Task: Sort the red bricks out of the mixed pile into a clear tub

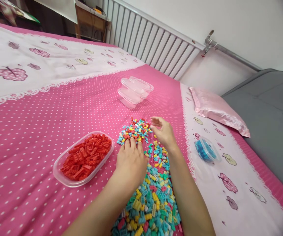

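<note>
A long heap of small mixed-colour plastic bricks point(151, 193) lies on the pink dotted bedspread point(45, 131) in front of me. My left hand point(131, 160) rests palm down on the heap, its fingers curled into the bricks near the far end. My right hand point(163, 131) hovers over the far right of the heap, fingers bent and slightly apart; I cannot make out anything in them. A clear oval tub point(57, 168) to the left holds only red bricks point(86, 156). A small clear tub point(215, 154) on the right holds blue bricks point(202, 151).
Stacked empty clear tubs with lids point(134, 91) sit further back on the bed. A pink satin pillow point(217, 109) lies at the right, beside a grey sofa point(271, 118). A white radiator point(153, 42) lines the wall behind.
</note>
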`<action>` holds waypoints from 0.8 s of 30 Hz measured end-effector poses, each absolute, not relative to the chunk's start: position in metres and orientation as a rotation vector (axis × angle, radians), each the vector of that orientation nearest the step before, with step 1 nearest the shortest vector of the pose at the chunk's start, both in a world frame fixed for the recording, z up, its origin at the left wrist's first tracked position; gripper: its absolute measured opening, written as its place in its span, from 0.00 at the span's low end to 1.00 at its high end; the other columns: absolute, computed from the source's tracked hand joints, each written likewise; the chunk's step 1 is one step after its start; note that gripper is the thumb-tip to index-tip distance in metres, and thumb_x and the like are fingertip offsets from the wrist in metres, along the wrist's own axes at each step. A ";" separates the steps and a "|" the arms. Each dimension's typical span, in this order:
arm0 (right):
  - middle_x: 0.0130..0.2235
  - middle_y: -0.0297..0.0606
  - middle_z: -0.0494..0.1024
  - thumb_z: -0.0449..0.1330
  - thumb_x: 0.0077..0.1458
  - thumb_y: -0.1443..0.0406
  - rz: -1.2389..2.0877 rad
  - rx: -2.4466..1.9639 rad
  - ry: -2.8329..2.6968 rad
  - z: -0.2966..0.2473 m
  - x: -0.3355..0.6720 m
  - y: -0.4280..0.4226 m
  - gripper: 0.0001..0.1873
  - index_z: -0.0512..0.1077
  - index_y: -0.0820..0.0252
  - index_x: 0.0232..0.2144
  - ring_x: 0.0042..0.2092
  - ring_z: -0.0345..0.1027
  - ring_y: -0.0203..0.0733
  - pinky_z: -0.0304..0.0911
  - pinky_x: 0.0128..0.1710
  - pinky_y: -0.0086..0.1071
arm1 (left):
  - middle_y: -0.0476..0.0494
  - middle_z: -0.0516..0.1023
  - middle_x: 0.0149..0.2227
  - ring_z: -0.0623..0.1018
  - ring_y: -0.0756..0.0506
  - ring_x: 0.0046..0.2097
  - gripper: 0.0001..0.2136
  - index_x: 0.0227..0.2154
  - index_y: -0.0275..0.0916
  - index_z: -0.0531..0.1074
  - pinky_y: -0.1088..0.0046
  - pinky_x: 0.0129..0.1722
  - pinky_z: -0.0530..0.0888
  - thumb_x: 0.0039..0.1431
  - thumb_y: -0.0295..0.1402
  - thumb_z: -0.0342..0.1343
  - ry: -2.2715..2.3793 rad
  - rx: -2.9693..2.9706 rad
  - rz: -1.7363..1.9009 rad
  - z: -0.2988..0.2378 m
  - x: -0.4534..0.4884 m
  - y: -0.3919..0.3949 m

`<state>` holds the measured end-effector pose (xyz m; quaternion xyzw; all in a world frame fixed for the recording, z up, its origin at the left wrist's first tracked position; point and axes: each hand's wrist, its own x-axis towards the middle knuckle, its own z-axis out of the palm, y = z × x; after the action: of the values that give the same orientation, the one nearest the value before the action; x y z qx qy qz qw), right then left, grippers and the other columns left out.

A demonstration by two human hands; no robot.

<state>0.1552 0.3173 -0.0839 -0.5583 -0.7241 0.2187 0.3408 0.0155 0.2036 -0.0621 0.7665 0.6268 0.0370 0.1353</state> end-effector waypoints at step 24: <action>0.63 0.41 0.51 0.43 0.57 0.49 0.659 -1.369 -2.094 -0.121 0.151 0.332 0.33 0.52 0.58 0.60 0.65 0.39 0.42 0.37 0.63 0.42 | 0.20 0.47 0.61 0.49 0.29 0.62 0.30 0.60 0.27 0.49 0.55 0.56 0.56 0.59 0.41 0.43 1.995 2.062 0.108 -0.068 0.018 0.209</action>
<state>0.1507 0.3317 -0.1212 -0.5091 -0.7784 0.2449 0.2737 0.0177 0.2088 -0.0681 0.7117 0.6885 0.0372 0.1345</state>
